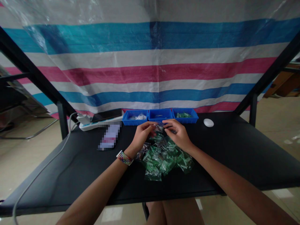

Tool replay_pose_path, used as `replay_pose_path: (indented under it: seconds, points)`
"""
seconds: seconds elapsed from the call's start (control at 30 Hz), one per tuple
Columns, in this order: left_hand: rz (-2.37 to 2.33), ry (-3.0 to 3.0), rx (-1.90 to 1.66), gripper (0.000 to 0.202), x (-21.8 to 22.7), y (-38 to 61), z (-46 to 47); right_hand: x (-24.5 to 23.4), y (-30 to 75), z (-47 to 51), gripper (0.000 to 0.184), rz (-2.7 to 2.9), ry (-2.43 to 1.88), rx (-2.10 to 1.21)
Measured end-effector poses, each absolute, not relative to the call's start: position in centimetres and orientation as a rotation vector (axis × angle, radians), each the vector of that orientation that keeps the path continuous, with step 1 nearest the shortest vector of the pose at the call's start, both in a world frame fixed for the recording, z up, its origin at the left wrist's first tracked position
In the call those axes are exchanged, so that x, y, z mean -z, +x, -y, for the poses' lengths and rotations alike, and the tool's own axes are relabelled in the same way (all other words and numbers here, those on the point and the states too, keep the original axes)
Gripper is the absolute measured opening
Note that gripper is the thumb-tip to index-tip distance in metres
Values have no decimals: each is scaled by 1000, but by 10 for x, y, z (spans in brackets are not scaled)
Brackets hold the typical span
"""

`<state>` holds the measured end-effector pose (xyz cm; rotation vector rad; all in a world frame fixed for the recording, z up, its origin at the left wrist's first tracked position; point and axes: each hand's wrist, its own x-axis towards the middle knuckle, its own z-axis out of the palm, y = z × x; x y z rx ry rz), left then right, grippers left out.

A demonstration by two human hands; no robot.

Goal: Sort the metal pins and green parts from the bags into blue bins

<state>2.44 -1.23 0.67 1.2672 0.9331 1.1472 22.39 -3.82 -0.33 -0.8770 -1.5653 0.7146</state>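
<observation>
Fingertips (148,124) of both hands are on 1 small clear bag (159,127), up at the far edge of the pile, just in front of the middle bin. Left hand (140,136) pinches its left side, right hand (179,135) its right side, thumb and index finger bent in on it. Other fingers curled, partly hidden, can't tell how tight they sit. Contents of that bag look dark and shiny, too small to make out.

Below the hands: loose pile of clear bags (161,161), mostly with green strips inside, overlapping each other, on the black table (234,150). Some bags with darker bits show at the pile's left edge, near the left wrist. Wristband (125,157), multicolored, on that wrist.

3 blue bins in a row behind the pile, side by side. Left bin (135,122): clear plastic stuff. Middle bin (160,111): a few thin pale pieces. Right bin (187,120): green bits.

Left of the bins: white power strip (87,126), plug (83,119) in it, dark flat device (107,115) lying on top. White cable (47,165) hangs off toward the near left corner. Phone (109,136) lies flat in front of the strip, screen pixelated.

Right of the bins, well apart from the hands: white rounded object (208,122), mouse-like. Striped sheet (164,73), blue/white/red, hangs behind everything between 2 slanted black bars (264,72).
</observation>
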Motion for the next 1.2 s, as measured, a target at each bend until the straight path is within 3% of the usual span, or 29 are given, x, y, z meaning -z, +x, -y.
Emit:
replay_pose_path:
  seconds: [0.07, 0.23, 0.33, 0.57, 0.73, 1.03, 1.2]
  points:
    - [-942, 1157, -1219, 33, -5, 22, 9, 5, 224, 38, 26, 1544, -906, -723]
    - [-930, 895, -1458, 31, -4, 12, -4, 11, 227, 36, 11, 1876, -966, -553]
    - [-927, 794, -1569, 30, -4, 5, -11, 14, 227, 36, 15, 2068, -952, -483]
    - [-832, 499, -1621, 7, -11, -1, -20, 14, 228, 38, 16, 2115, -1059, -380]
    - [-747, 294, -1632, 11, -18, -6, -21, 14, 229, 38, 14, 2153, -1113, -321]
    - [-776, 373, -1726, 3, -13, -11, -21, 23, 229, 34, 15, 2153, -1144, -313]
    - [-916, 431, -1704, 12, -11, -13, -22, 29, 228, 29, 17, 2067, -1178, -387]
